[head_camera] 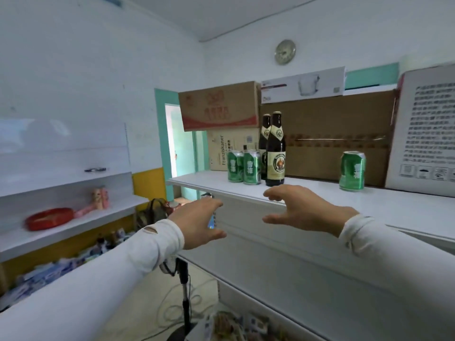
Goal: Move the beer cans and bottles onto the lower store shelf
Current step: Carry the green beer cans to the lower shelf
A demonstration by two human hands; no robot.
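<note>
Both hands, left hand (197, 222) and right hand (299, 211), hover with fingers apart, holding nothing, at the shelf (384, 205) front edge. Two bottles (275, 153) and two cans (243, 167) stand near its left end; a third can (352, 171) stands well apart.

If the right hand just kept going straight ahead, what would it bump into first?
Probably the front brown bottle. The right hand hovers open at the shelf edge, fingers aimed just below the bottle's base. Depth is hard to judge.

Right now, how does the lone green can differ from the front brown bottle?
The lone can is short, squat and green; the front bottle is tall, dark brown, with a narrow neck. The can stands apart on the right; the bottle stands beside another bottle. Both stand upright on the top shelf.
</note>
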